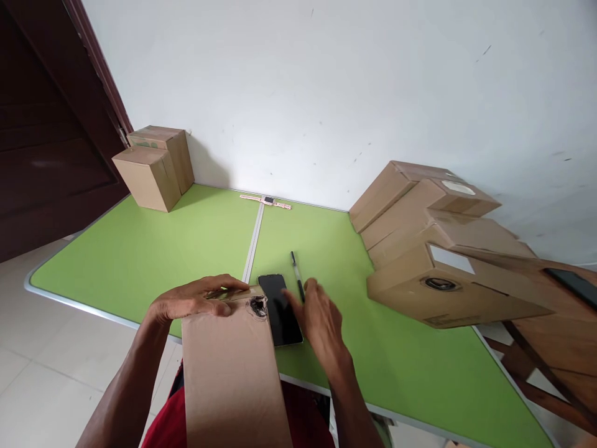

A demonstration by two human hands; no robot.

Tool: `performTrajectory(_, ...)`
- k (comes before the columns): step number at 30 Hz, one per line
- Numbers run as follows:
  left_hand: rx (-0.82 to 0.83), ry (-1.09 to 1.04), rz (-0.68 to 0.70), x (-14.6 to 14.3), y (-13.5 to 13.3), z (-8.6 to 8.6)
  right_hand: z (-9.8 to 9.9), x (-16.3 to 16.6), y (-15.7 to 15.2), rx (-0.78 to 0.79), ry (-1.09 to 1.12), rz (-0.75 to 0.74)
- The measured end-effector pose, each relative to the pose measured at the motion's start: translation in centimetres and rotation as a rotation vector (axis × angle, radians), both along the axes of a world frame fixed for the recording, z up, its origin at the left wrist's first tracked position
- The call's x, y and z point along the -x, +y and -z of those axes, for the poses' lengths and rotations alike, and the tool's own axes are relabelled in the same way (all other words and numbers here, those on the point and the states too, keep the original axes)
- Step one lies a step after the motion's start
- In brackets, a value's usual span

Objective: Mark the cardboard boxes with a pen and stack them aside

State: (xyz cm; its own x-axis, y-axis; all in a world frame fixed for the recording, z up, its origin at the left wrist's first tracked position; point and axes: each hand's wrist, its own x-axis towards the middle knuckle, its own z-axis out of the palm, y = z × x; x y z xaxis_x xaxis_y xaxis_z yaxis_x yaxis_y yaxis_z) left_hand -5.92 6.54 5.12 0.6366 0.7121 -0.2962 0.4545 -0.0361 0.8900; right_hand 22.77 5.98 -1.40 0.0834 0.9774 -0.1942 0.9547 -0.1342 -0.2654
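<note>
A cardboard box point(231, 373) stands close to my body at the table's near edge, with a dark scribbled mark by its upper right corner. My left hand point(198, 298) grips its top end, fingers across the top and thumb on the face towards me. Beside the box, a black smartphone point(282, 317) lies on the green table, partly covered by the box. My right hand point(321, 320) is over the phone's right edge, slightly blurred. Its thumb and fingers are apart, on either side of the near end of a pen point(296, 269) with a black cap.
Two cardboard boxes point(152, 171) stand at the back left of the green table point(200, 230). Several more boxes point(420, 236) line the right side. A pink-strapped watch point(269, 200) lies by the wall. Another dark phone point(571, 286) rests on wooden furniture at the right.
</note>
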Motion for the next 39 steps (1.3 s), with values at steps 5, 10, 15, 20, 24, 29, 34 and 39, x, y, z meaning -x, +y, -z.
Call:
performTrajectory(5,-0.011,0.003,0.007,0.2,0.0,0.1,1.3,2.6,-4.8,0.048,0.023,0.037)
performTrajectory(10,-0.015,-0.014,0.011,0.1,-0.1,0.1,2.3,2.0,-3.8,0.077,0.2,0.121)
performTrajectory(15,-0.006,-0.003,-0.009,0.3,-0.3,0.1,2.7,0.0,-3.5,0.127,0.493,0.046)
performTrajectory(20,-0.012,-0.012,-0.002,0.3,-0.3,0.1,2.8,-2.0,-6.1,0.137,1.279,0.365)
performTrajectory(24,-0.012,-0.006,0.0,-0.2,-0.1,0.0,0.6,-3.0,-8.6,0.216,1.766,0.508)
performTrajectory(29,-0.013,-0.005,0.022,-1.0,0.1,-0.2,-4.3,-2.5,-10.5,0.303,2.033,0.428)
performTrajectory(34,-0.022,-0.005,0.004,-1.2,0.0,-0.3,-6.5,0.8,-11.2,0.555,2.219,0.184)
performTrajectory(39,0.002,-0.101,-0.008,-1.2,-0.1,0.0,-5.9,3.9,-11.5,0.605,2.246,0.129)
